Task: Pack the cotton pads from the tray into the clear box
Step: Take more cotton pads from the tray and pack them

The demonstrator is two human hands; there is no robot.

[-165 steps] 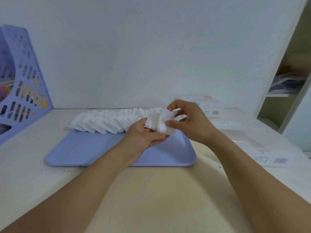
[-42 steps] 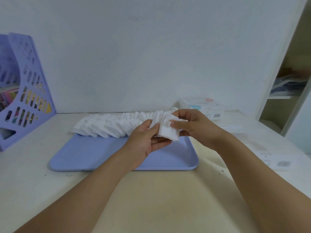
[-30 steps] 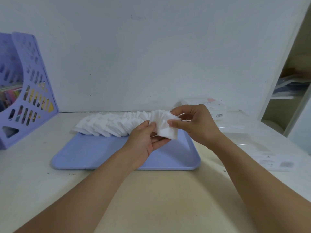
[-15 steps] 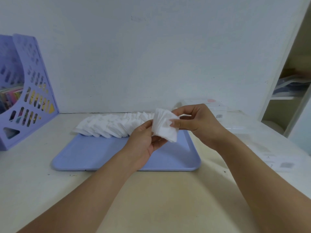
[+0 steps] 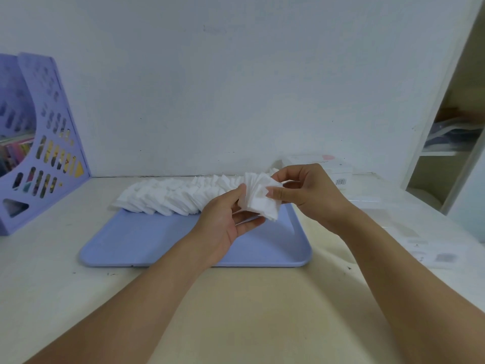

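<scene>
A small stack of white square cotton pads is lifted above the right part of the blue tray. My left hand cradles the stack from below and the left, thumb against its side. My right hand pinches the stack's right edge between thumb and fingers. A long slanted row of cotton pads lies along the tray's far edge. The clear box sits on the table right of the tray, faint and hard to make out.
A purple file holder with books stands at the far left. A white carton with a barcode sits behind my right hand by the wall. A labelled clear sheet lies at the right. Open shelves rise at the far right.
The stack has been squared up and lifted slightly off the row; my right hand's pinch shifted on its right edge. The view drifted a little.
</scene>
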